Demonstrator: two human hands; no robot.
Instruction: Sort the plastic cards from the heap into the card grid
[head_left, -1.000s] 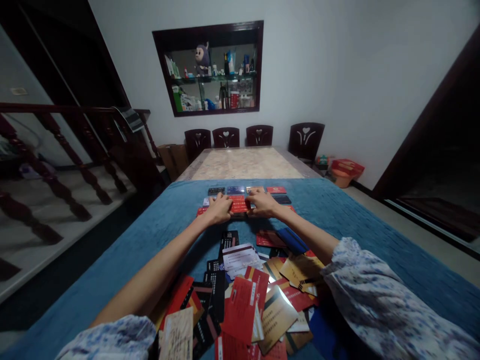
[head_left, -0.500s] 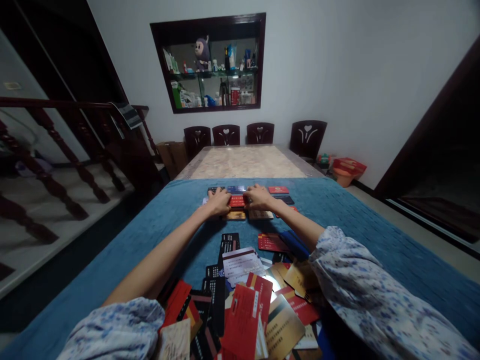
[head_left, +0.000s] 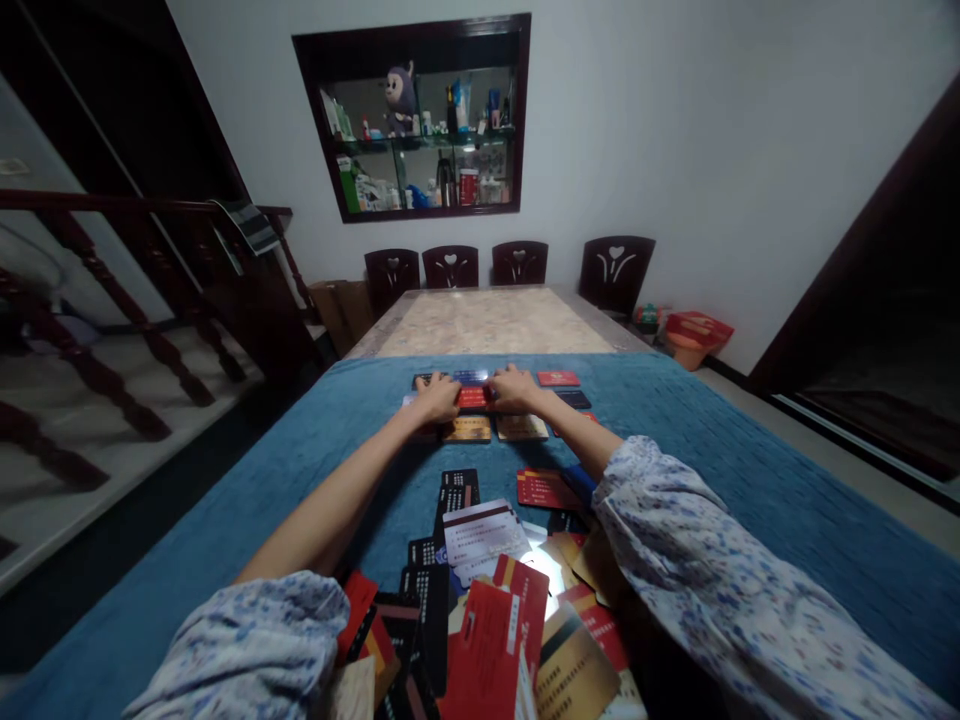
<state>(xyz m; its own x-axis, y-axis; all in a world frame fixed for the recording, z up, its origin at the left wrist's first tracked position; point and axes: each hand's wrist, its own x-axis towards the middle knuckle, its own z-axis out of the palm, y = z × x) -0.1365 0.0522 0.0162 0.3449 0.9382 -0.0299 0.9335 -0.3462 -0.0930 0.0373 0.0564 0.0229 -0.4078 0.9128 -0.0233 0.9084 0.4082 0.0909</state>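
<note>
Near the far edge of the blue cloth, cards lie in rows. My left hand [head_left: 438, 398] touches the left edge of a red card [head_left: 474, 398] in the middle row, and my right hand [head_left: 513, 390] is at its right edge. The fingers of both hands are bent around the card's ends. Closer to me than the red card lie two gold cards [head_left: 466, 429] side by side. A blue card [head_left: 471, 377] is just beyond it. To the right are a red card [head_left: 559, 379] and a dark card [head_left: 573, 399]. A loose pile of mixed cards [head_left: 487, 640] spreads between my forearms.
Blue cloth [head_left: 720, 450] covers the near part of the table, with a bare patterned tabletop [head_left: 495, 320] beyond. Dark chairs [head_left: 616, 275] stand along the far side. At the left is a wooden railing [head_left: 112, 375].
Both hands have shifted very slightly, still at the red card's ends, and more of the gold cards shows. My right sleeve has moved left over the edge of the pile.
</note>
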